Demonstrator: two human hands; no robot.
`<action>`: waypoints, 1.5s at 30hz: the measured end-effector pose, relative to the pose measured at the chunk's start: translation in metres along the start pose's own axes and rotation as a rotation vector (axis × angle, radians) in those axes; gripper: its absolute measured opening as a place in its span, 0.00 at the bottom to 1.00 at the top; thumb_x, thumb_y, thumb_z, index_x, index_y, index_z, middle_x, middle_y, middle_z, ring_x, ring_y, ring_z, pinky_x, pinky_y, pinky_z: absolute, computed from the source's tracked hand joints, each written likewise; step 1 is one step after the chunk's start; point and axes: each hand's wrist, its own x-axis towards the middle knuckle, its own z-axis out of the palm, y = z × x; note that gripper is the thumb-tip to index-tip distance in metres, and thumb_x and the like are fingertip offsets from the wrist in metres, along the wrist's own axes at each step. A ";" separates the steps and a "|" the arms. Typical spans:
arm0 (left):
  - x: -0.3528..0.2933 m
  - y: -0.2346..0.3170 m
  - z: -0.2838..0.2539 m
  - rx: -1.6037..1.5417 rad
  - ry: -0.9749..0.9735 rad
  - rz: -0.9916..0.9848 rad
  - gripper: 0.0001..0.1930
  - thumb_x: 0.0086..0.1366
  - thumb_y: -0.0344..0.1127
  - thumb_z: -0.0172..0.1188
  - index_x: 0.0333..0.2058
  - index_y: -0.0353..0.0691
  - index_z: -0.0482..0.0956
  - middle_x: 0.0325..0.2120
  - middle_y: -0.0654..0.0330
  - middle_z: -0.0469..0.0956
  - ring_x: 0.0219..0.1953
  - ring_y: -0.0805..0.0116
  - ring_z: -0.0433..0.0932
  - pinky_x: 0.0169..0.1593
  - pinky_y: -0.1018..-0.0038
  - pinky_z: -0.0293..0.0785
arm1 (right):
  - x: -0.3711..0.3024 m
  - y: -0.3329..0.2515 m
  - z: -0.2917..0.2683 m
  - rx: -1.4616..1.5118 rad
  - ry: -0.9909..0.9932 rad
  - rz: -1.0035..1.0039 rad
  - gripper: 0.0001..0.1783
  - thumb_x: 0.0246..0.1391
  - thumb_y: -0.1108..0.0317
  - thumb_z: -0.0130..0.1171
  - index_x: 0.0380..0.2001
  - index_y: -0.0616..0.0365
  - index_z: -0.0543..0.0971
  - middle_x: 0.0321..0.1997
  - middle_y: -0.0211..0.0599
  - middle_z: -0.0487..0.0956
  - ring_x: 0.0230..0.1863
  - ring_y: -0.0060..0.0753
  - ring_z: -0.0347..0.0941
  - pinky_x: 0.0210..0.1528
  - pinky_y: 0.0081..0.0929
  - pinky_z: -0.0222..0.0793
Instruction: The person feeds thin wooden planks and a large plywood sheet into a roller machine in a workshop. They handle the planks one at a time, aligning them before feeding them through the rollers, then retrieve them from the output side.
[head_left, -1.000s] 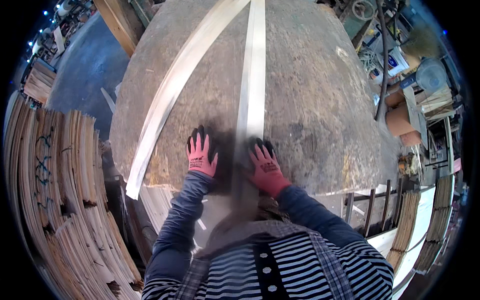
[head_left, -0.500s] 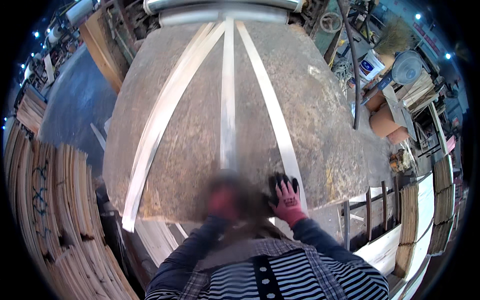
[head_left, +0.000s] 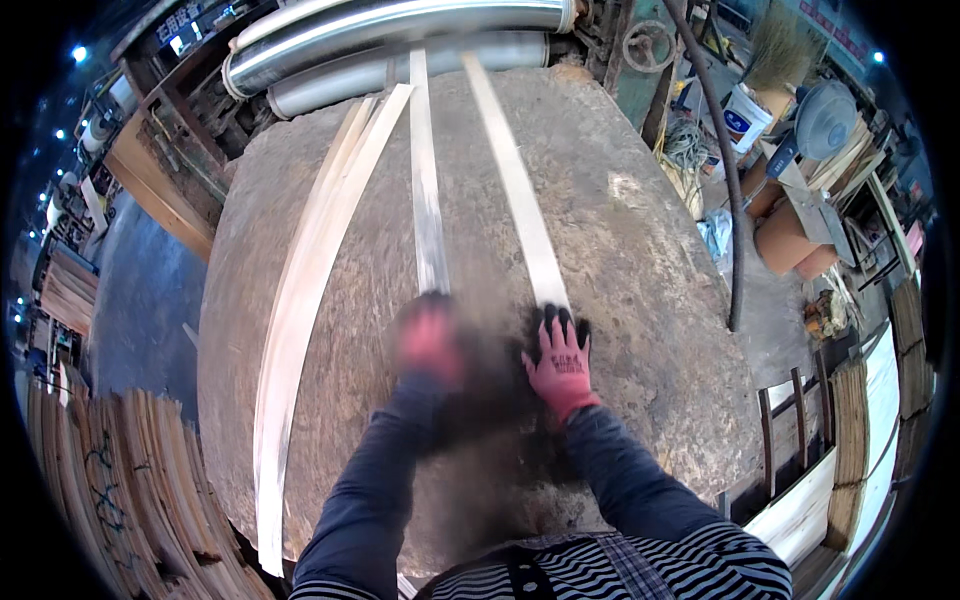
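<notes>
Red-gloved right hand flat on pale wood strip, white bucket beyond

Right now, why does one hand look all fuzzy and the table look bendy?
Head view: the left red-gloved hand is smeared by motion blur, while the right red-gloved hand is sharp; the fisheye lens bows the pale wooden strips and the round worn grey table.

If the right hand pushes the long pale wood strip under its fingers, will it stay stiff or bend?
The strip under the right hand looks very thin and long, so it would probably flex or buckle rather than stay rigid. It lies flat on the rough worktable, so it may drag rather than slide freely. It seems light, and could split easily.
</notes>
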 end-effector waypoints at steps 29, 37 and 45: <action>-0.321 0.002 -0.087 -0.150 0.082 -0.339 0.34 0.50 0.45 0.55 0.56 0.39 0.57 0.56 0.46 0.53 0.57 0.44 0.51 0.58 0.50 0.44 | -0.211 -0.124 0.007 0.157 -0.235 -0.513 0.39 0.46 0.47 0.51 0.57 0.57 0.56 0.63 0.47 0.50 0.64 0.48 0.42 0.63 0.45 0.36; -0.369 0.077 -0.088 -0.163 -0.322 -0.191 0.39 0.47 0.57 0.56 0.56 0.44 0.58 0.57 0.49 0.52 0.59 0.45 0.49 0.58 0.47 0.39 | -0.247 -0.081 -0.024 -0.095 -0.291 -0.218 0.38 0.47 0.48 0.49 0.58 0.55 0.56 0.63 0.43 0.52 0.64 0.45 0.44 0.63 0.44 0.38; -0.279 0.051 -0.073 -0.113 -0.175 -0.151 0.38 0.47 0.54 0.57 0.55 0.42 0.59 0.57 0.50 0.53 0.58 0.46 0.51 0.59 0.49 0.41 | -0.209 -0.019 -0.011 -0.082 -0.044 -0.244 0.41 0.45 0.44 0.51 0.58 0.57 0.56 0.63 0.45 0.50 0.64 0.51 0.43 0.62 0.48 0.41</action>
